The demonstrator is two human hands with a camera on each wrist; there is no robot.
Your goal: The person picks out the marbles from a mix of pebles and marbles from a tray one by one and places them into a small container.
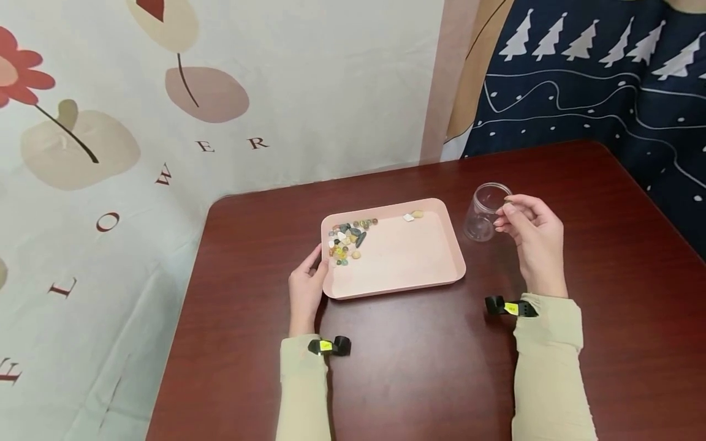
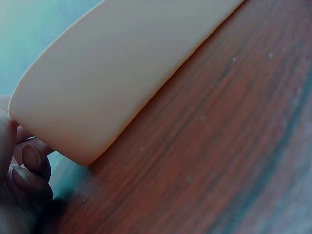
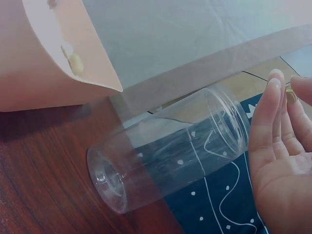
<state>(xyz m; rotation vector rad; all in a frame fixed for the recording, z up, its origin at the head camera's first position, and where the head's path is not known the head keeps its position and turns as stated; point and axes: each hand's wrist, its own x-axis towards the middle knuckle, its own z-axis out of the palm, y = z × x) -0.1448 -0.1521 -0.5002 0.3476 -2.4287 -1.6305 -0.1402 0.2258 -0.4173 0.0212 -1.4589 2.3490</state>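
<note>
Cloth (image 1: 342,92) printed with flowers and spaced letters hangs at left and behind a glossy red-brown table (image 1: 413,367). I see the left hand (image 1: 306,291) gripping the left end of a pale pink tray (image 1: 402,263), thumb at the rim and other fingers outside the wall. The tray is a shallow rounded rectangle, lying on the table. Inside its left part I see a loose cluster of small, smooth stones (image 1: 347,239): dark grey, white, amber, yellow and green, some glossy. Near the far right corner sit a white chip (image 1: 408,217) and a tan-yellow stone (image 1: 417,214), side by side. Just right of the tray, a clear jar (image 1: 480,220) stands upright, mouth up. The right hand (image 1: 535,239) pinches a small, shiny olive-yellow stone (image 3: 291,94) beside that mouth; I cannot tell whether fingers touch the rim. Navy cloth (image 1: 557,98) with white trees hangs far right.
</note>
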